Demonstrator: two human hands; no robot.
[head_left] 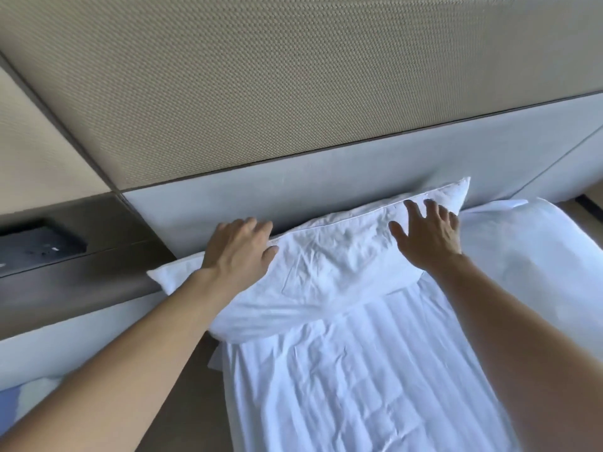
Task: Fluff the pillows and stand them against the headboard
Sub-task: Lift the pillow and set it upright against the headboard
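Observation:
A white, creased pillow [323,265] leans tilted against the pale grey headboard [326,177] at the head of the bed. My left hand [238,252] lies on the pillow's left top edge, fingers curled over the far side. My right hand [427,233] rests flat on the pillow's right part, fingers spread. A second white pillow [535,243] lies flatter to the right, its end against the headboard.
A white striped duvet [375,380] covers the bed below the pillow. A dark wooden bedside ledge [85,275] with a black panel [42,243] sits at the left. A woven beige wall panel [261,76] rises above the headboard.

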